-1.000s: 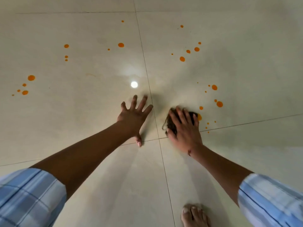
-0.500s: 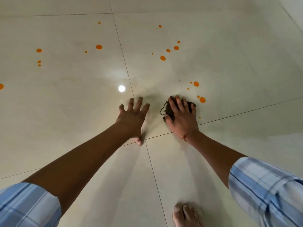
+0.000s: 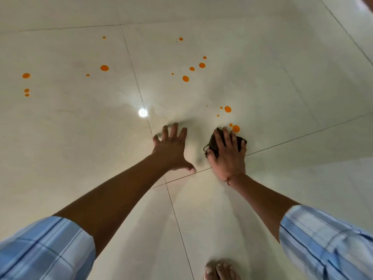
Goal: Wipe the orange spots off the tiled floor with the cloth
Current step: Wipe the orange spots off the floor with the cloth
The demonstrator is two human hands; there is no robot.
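Observation:
A dark bunched cloth [image 3: 212,142] lies on the pale tiled floor [image 3: 302,98], pressed down under my right hand [image 3: 227,156], whose fingers lie straight across it. An orange spot [image 3: 236,128] sits just past my fingertips, with a smaller one beside it. Another spot [image 3: 227,109] lies a little farther off. A cluster of orange spots [image 3: 185,78] is farther ahead, and more spots [image 3: 104,67] dot the left tile, some [image 3: 26,75] at the far left. My left hand [image 3: 171,148] rests flat on the floor with fingers spread, left of the cloth.
Dark grout lines [image 3: 302,136] cross near my hands. A bright lamp reflection [image 3: 143,112] shines on the tile ahead of my left hand. Toes of a bare foot [image 3: 220,269] show at the bottom edge.
My right hand has slid the cloth forward; the small spots near the grout line to its right are gone. The view has shifted, so the spots at far left have dropped out.

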